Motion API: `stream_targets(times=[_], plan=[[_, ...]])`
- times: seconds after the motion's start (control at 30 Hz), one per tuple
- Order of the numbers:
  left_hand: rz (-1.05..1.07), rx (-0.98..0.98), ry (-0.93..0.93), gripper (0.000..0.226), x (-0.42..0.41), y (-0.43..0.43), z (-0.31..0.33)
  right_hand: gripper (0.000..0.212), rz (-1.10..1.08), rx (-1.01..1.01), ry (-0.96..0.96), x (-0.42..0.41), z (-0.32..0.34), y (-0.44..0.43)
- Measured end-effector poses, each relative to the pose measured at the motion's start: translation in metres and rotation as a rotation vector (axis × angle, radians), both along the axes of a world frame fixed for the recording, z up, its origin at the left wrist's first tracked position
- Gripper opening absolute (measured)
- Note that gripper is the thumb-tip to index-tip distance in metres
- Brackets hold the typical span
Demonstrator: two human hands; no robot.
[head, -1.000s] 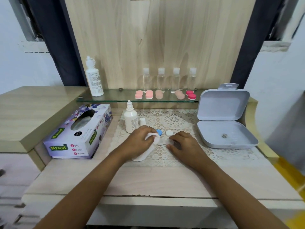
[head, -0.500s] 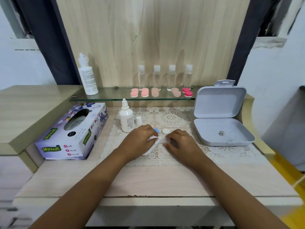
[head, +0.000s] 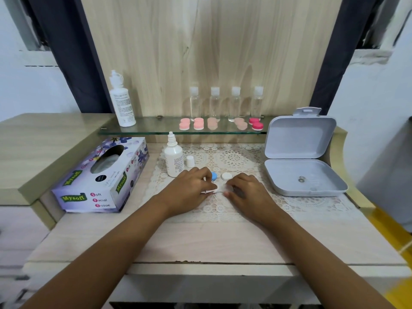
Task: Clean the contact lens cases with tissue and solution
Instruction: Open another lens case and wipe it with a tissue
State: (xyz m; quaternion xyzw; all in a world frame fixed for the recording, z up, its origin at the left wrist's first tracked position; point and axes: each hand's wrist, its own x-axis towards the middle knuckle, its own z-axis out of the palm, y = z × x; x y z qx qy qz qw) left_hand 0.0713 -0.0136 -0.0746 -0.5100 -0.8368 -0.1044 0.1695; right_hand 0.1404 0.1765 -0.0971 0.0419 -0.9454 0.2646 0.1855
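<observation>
My left hand [head: 191,187] grips a bunched white tissue [head: 211,190] on the lace mat [head: 234,159]. My right hand [head: 247,192] is curled over a small white lens case [head: 223,188] beside the tissue, mostly hidden under the fingers. A blue cap [head: 214,175] and a white cap [head: 226,176] lie just behind the hands. An uncapped white solution bottle [head: 173,157] stands to the left, its small cap [head: 190,161] next to it.
A Mysoft tissue box [head: 100,177] lies at the left. An open grey hinged box [head: 301,157] sits at the right. The glass shelf [head: 156,130] carries a tall white bottle [head: 121,101], several clear bottles and several pink lens cases [head: 198,124].
The tissue has been gathered further into my left hand, so less of it shows. Both hands stay close together over the case on the mat.
</observation>
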Motion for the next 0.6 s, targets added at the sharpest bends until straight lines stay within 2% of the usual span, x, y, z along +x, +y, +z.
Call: stream_targets(times=[0.1, 0.17, 0.5, 0.6], plan=[[-0.020, -0.068, 0.127, 0.015, -0.0027, 0.0007, 0.0016, 0.032, 0.009, -0.006, -0.003, -0.0001, 0.0000, 0.0004], [-0.052, -0.086, 0.137, 0.008, -0.0055, 0.0026, 0.0029, 0.033, 0.009, -0.003, -0.009, -0.0008, -0.0007, 0.0010], [-0.037, -0.001, -0.156, 0.017, -0.0086, 0.0059, 0.0028, 0.035, 0.027, 0.036, -0.019, -0.0049, -0.0036, 0.0038], [-0.046, -0.006, -0.124, 0.021, -0.0083, 0.0007, 0.0003, 0.035, 0.030, 0.040, -0.017, -0.0055, -0.0044, 0.0039]])
